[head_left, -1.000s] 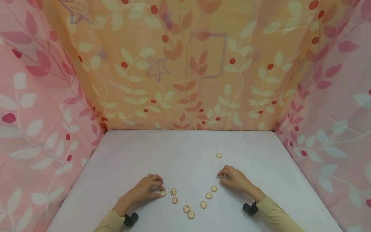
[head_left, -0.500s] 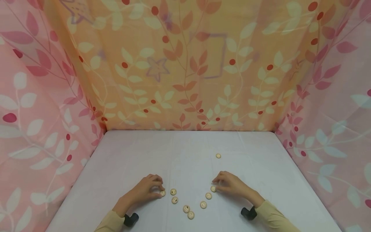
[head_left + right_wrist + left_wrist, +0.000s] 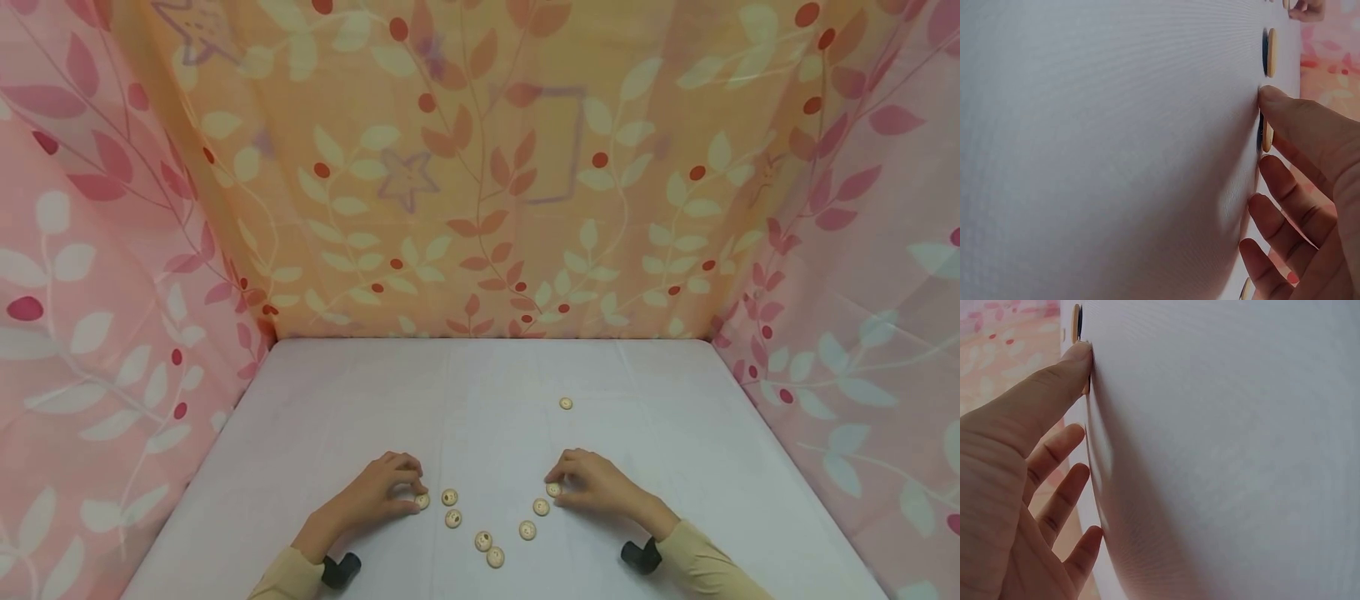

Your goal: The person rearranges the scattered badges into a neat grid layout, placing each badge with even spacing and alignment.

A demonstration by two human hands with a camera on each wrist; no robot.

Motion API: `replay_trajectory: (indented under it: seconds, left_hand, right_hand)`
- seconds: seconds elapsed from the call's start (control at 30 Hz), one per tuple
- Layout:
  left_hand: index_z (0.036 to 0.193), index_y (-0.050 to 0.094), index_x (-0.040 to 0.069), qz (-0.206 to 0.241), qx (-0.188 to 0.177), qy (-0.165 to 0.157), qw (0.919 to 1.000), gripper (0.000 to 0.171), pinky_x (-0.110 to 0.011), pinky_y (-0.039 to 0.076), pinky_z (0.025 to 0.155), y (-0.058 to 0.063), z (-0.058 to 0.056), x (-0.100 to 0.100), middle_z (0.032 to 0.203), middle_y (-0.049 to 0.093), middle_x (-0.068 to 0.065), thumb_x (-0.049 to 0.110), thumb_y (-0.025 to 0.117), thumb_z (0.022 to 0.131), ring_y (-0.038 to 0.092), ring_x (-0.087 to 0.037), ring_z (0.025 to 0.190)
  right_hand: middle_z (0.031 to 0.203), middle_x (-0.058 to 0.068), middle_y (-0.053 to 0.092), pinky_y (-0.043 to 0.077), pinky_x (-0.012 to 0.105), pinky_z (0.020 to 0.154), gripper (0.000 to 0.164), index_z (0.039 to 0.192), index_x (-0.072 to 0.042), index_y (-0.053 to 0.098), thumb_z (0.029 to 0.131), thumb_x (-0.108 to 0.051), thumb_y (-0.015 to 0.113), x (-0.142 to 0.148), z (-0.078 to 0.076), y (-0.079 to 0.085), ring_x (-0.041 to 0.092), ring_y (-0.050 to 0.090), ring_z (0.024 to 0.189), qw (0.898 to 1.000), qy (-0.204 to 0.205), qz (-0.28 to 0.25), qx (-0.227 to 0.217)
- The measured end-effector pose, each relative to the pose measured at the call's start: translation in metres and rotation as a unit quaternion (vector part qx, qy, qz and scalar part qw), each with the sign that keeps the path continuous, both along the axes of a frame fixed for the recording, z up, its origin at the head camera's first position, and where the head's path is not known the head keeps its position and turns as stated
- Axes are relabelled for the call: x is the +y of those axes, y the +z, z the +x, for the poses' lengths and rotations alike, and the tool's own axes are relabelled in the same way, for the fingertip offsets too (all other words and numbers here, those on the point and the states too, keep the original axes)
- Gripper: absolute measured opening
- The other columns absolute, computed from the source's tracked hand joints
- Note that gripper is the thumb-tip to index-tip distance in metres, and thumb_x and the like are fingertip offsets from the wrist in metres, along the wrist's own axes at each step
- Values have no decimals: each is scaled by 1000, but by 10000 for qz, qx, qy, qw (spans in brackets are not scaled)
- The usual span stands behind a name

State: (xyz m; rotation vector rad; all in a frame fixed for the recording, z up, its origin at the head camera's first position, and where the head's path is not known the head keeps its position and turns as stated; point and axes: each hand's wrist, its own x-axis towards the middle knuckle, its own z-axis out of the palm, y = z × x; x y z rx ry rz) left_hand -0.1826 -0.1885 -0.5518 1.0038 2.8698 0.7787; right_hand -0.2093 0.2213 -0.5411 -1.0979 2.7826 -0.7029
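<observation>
From my remote view, the left hand (image 3: 375, 490) pinches one wooden disc (image 3: 423, 502) and the right hand (image 3: 597, 487) another disc (image 3: 553, 490), each inward of its palm.

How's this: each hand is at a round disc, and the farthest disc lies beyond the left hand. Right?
Not quite: the farthest disc lies beyond the right hand, not the left hand; the head view shows it. The rest holds.
</observation>
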Motion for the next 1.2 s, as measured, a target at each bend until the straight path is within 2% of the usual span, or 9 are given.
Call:
replay_trajectory:
  seconds: [0.23, 0.43, 0.8, 1.2]
  left_hand:
    - [91, 65, 37, 18, -43, 40, 10000, 14, -45, 39, 89, 0, 0, 0, 112, 53, 13, 43, 68, 80, 46, -12, 107]
    - [91, 64, 37, 8, -128, 50, 9999, 13, -46, 39, 89, 0, 1, 0, 112, 53, 13, 45, 66, 80, 46, -12, 106]
    - [92, 64, 37, -33, -151, 52, 9999, 13, -45, 38, 91, 2, 1, -1, 113, 53, 14, 42, 68, 80, 45, -12, 108]
    - [92, 64, 37, -55, -125, 66, 9999, 14, -44, 38, 91, 2, 1, -1, 113, 53, 14, 42, 68, 80, 45, -11, 108]
  right_hand:
    - [88, -21, 56, 46, 25, 76, 22, 96, -28, 68, 77, -38, 73, -3, 1, 0, -2, 51, 82, 9998, -154, 134, 42]
    - [88, -21, 57, 46, 25, 75, 19, 93, -28, 68, 77, -37, 73, -5, 1, 1, -3, 51, 81, 9995, -128, 270, 83]
    - [89, -22, 57, 45, 28, 76, 15, 92, -29, 67, 79, -36, 71, -4, 1, 1, -4, 49, 79, 9979, -34, 398, 503]
    - [86, -17, 59, 46, 26, 72, 16, 91, -25, 67, 78, -31, 74, 3, -7, 3, 1, 54, 78, 9942, -103, 157, 1059]
